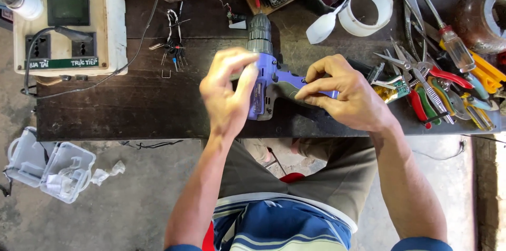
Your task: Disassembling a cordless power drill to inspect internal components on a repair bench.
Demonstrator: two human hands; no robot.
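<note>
Both forearms reach up from the person's lap to the near edge of the dark workbench (132, 109). Left hand (227, 90) is half open, its fingers loosely curled over the body of a purple-and-grey cordless drill (268, 74), thumb beside the housing. Right hand (345, 93) pinches the drill's handle end between thumb and fingertips. That drill lies on its side near the middle of the near edge, its chuck pointing toward the far edge. Pliers and cutters with red handles (427, 85) are heaped at the right edge, near the right hand. A white socket box (68, 24) sits at the far left corner, and a white plastic ring (366, 8) rests by the far edge.
</note>
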